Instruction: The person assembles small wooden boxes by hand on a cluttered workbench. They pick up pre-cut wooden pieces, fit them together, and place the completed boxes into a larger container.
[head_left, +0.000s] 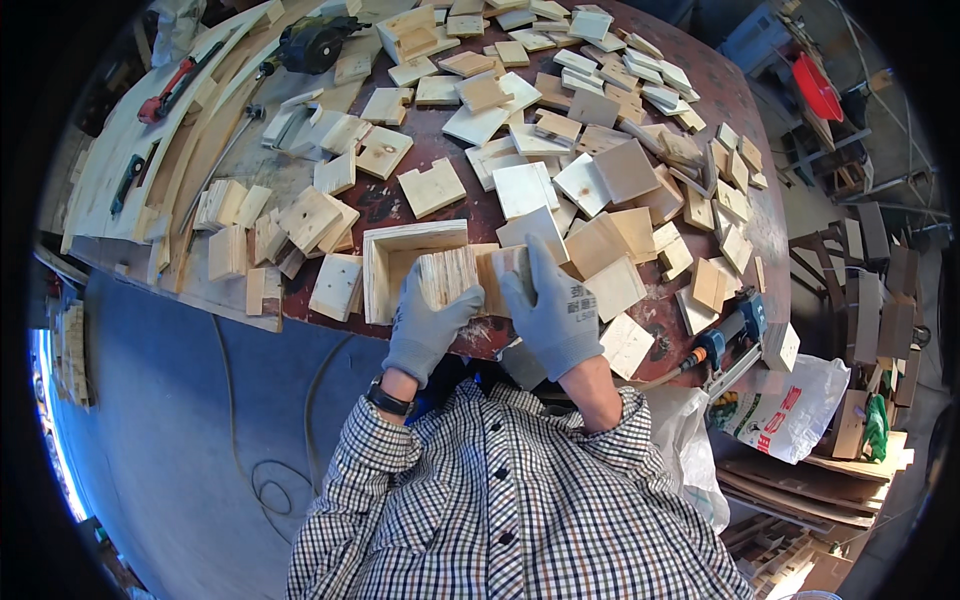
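Both hands wear grey work gloves and are close together at the near edge of the table. My left hand (432,322) is closed around a small stack of plywood pieces (447,278), their layered edges facing up. My right hand (553,308) grips a wood block (508,266) just to the right of that stack. Another wood piece (487,284) shows between the two; whether it touches both is hard to tell. Just behind and left of my left hand stands an open wooden box frame (372,262), partly covered by the glove and the stack.
Loose wood blocks (432,188) lie heaped across the dark red table (745,110). A nail gun (730,335) rests at the right edge. At the back left are a circular saw (312,45) and a red-handled tool (168,92). A hose (230,400) trails on the floor.
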